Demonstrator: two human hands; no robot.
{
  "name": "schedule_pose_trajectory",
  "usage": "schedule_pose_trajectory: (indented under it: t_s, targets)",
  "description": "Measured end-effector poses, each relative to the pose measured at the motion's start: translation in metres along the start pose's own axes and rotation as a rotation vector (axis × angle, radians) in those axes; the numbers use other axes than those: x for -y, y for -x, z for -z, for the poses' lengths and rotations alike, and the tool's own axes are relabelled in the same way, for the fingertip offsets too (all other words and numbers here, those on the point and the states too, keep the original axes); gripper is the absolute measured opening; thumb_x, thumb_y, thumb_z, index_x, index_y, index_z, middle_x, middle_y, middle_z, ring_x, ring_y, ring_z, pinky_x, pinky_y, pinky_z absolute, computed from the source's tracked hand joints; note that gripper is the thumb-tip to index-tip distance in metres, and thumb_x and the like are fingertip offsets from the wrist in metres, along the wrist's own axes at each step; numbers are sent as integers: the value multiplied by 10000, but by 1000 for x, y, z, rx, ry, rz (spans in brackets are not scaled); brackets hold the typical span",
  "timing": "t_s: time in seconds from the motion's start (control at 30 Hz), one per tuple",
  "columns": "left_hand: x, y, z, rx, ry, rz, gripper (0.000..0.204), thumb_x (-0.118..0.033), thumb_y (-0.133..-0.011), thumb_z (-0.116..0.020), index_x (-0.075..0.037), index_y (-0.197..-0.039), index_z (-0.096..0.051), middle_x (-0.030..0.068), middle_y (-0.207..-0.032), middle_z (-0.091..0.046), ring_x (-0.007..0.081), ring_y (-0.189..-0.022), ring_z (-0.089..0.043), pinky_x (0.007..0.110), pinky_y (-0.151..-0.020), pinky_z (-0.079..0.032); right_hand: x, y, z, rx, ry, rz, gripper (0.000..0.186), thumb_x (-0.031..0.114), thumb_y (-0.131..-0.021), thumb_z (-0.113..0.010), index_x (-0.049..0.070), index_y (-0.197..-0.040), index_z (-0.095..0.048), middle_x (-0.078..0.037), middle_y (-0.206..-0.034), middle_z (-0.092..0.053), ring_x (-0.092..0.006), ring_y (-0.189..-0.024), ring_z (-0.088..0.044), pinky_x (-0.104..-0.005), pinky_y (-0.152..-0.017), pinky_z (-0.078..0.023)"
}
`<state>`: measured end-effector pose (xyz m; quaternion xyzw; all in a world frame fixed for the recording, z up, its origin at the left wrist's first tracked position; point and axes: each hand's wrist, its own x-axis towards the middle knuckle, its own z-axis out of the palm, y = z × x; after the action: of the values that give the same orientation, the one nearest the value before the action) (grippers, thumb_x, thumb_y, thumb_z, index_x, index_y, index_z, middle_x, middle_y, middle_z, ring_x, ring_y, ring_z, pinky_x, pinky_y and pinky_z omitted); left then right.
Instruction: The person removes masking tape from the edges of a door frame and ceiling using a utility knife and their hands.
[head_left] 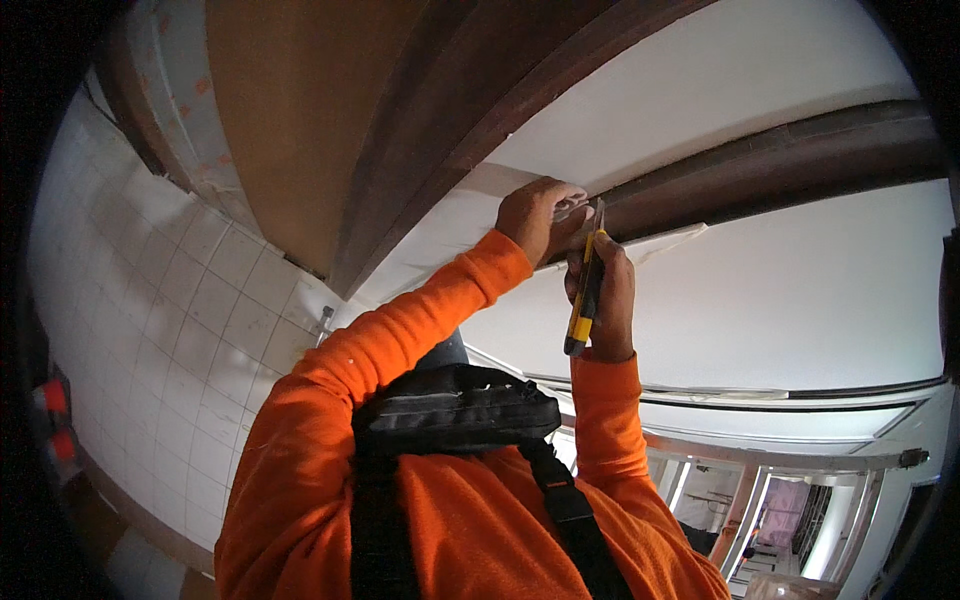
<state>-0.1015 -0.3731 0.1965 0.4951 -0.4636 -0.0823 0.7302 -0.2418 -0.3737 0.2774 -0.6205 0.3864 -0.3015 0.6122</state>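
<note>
My right hand [615,295] is wrapped round a yellow and black utility knife [582,312], whose blade points up toward the brown trim [780,165] on the white wall. My left hand [537,215] presses against that trim just left of the blade. Its fingers are bent and drawn together, and whatever they pinch is too small to make out. A thin pale strip [675,240] runs along the trim's lower edge, coming loose at its right end. Both forearms, in orange sleeves, are raised.
A brown door [290,120] with a dark frame [420,130] stands at upper left. White floor tiles [190,300] spread below it. A black chest bag [455,410] hangs on my front. At lower right, a glazed frame [750,510] opens onto another area.
</note>
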Motion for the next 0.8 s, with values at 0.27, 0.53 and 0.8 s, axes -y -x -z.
schedule_pose_trajectory:
  t_s: [0.27, 0.53, 0.8]
  targets:
    - [7, -6, -9, -35, -251, -162, 116, -214, -871, -706, -126, -918, -645, 57, -858, -684, 287, -724, -697, 397, -613, -562, -11, 11, 4, 47, -25, 16, 301, 313, -1034, -507, 39, -966, -612, -41, -715, -575, -112, -526, -529, -252, -472, -439]
    - [30, 5, 4, -72, -406, -189, 133, -206, -866, -719, -133, -910, -618, 62, -878, -685, 292, -688, -692, 411, -592, -552, -16, 15, 6, 61, -53, -19, 377, 350, -1031, -504, 1, -1022, -645, -40, -706, -567, -114, -522, -518, -261, -468, -423]
    - [14, 11, 37, 117, 302, 239, 157, -172, -1001, -640, -38, -1066, -689, 68, -933, -746, 163, -833, -724, 313, -679, -582, -14, 17, -1, 183, -277, -138, 495, 423, -989, -491, -32, -1071, -667, -56, -702, -596, -127, -523, -533, -229, -459, -414]
